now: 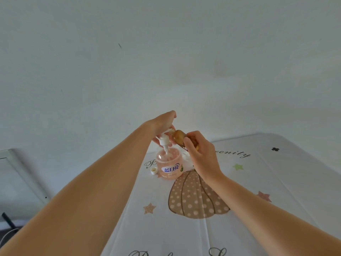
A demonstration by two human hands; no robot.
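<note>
Table (276, 182): pumpkin-print cloth.
Soap bottle (168, 164): upright near far edge.
Left hand (162, 122): curled round raised pump (164, 140).
Right hand (201, 154): gripping small bottle (179, 136), tilted, mouth at pump spout.
Cap (153, 170): just beside soap bottle.

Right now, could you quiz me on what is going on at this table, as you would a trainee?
1. True or false: the small brown bottle is held by the right hand.
2. What lies on the table just left of the pink soap bottle? A) a spoon B) a small white cap C) a sponge
3. Fill in: the left hand grips the white ____ on top of the soap bottle.
Key: 1 true; 2 B; 3 pump.
</note>
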